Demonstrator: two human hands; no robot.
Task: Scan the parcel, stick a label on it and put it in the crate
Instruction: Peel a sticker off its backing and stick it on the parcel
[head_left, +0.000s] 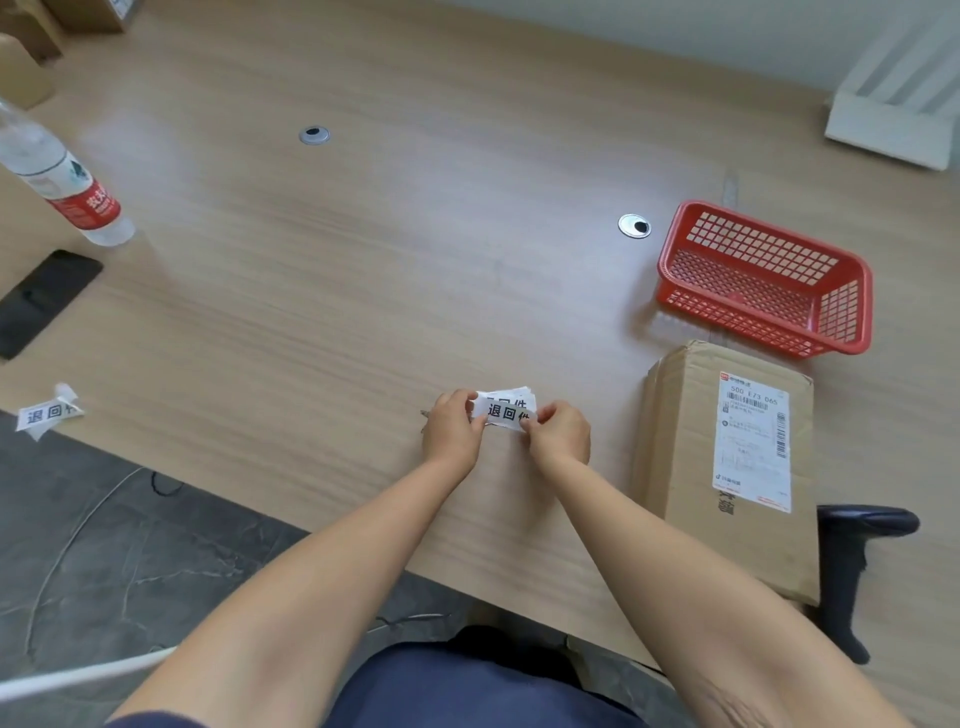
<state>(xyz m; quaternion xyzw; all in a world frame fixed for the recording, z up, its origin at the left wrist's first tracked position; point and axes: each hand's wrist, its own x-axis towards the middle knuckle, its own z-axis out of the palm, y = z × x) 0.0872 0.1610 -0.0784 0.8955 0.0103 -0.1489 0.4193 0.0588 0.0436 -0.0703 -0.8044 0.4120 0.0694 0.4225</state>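
Observation:
Both hands meet near the table's front edge over a white label (506, 412) with black printed characters. My left hand (451, 432) pinches its left end and my right hand (560, 432) pinches its right end, with more white labels stacked just behind it. To the right lies the parcel (691, 441), a brown cardboard box with a white shipping label (754, 441) on top. The red mesh crate (675, 249) stands empty just beyond the parcel.
A water bottle (62, 176) stands at the far left with a black phone (41, 299) in front of it. A loose crumpled label (47, 413) lies at the left table edge. Two round cable grommets (634, 226) sit in the tabletop. A chair armrest (852, 551) pokes out beside the parcel.

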